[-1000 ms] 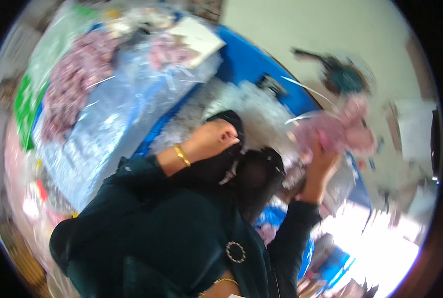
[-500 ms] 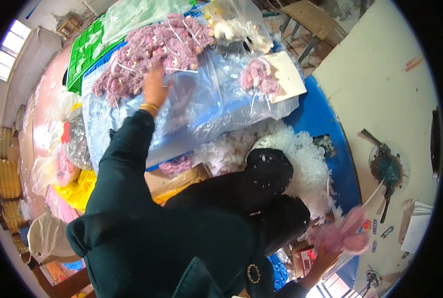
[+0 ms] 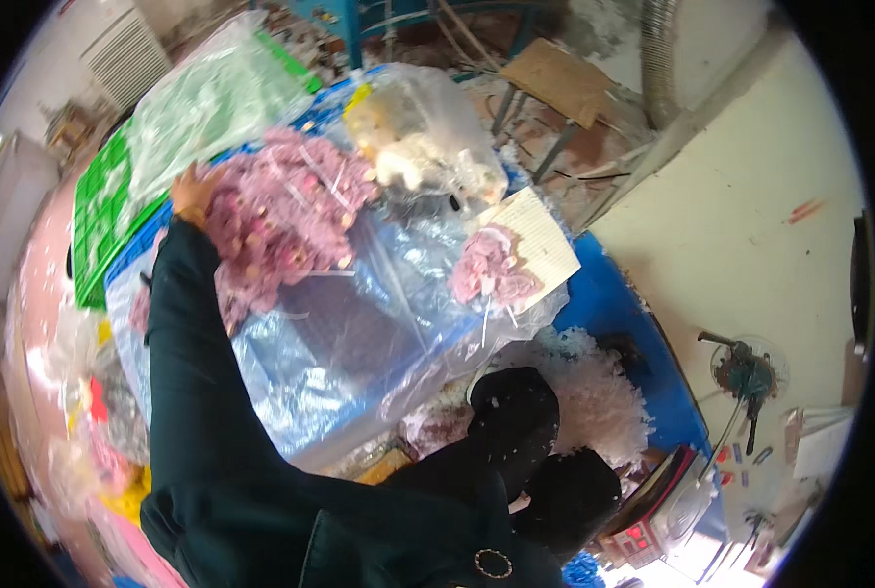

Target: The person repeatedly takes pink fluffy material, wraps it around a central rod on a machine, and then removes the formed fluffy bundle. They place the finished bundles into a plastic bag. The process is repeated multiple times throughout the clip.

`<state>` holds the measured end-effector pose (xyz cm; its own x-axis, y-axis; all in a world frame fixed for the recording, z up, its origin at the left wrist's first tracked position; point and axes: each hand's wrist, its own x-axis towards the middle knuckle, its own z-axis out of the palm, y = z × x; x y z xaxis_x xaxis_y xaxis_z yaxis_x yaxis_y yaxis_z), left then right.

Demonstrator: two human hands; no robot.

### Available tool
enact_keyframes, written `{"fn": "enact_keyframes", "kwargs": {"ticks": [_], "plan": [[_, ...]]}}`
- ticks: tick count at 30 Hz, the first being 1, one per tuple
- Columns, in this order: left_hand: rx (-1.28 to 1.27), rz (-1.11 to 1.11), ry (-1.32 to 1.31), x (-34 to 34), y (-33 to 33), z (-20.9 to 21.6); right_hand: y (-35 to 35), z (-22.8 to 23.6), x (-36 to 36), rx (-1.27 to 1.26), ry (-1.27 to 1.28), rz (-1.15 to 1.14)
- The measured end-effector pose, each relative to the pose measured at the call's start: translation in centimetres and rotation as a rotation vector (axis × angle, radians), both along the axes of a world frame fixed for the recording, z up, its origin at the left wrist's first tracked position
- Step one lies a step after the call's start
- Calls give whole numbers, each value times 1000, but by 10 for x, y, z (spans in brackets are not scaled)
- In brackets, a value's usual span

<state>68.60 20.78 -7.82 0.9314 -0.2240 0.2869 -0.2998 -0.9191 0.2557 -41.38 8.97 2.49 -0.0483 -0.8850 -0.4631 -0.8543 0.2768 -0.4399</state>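
Observation:
My left hand (image 3: 194, 191) reaches to the far left edge of a pile of pink-mauve fuzzy plush pieces (image 3: 280, 211). Its fingers are slightly blurred but look apart, resting against the edge of the pile with nothing plainly gripped. White strips stick out from several of the pieces. Clear plastic sheeting (image 3: 329, 372) lies under the pile. Off to the right, a separate pink plush piece (image 3: 491, 265) with thin white strips lies partly on a cream card (image 3: 547, 240). My right hand is out of the picture.
Behind the pile is a green crate (image 3: 99, 235) under plastic film. A clear bag of pale plush toys (image 3: 418, 147) sits at the back. White stuffing (image 3: 594, 402) is heaped beside my knees. A pale table (image 3: 751, 216) with a dark clamp-like metal fixture (image 3: 746, 375) stands right.
My left hand has moved leftward and away to the pile's far edge. My right hand, with a pink plush piece, has left the lower right. The whole view has shifted.

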Motion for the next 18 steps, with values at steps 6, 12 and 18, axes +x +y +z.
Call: {"fn": "enact_keyframes", "kwargs": {"ticks": [6, 12, 18], "plan": [[22, -193, 116, 52, 25, -67, 1, 0, 10, 157, -28, -34], [-153, -371, 212, -27, 6, -31, 32, 1, -5, 236, -57, 1], [-237, -469, 295, -164, 30, -35, 23, 1, -23, 298, -99, 161]]}}
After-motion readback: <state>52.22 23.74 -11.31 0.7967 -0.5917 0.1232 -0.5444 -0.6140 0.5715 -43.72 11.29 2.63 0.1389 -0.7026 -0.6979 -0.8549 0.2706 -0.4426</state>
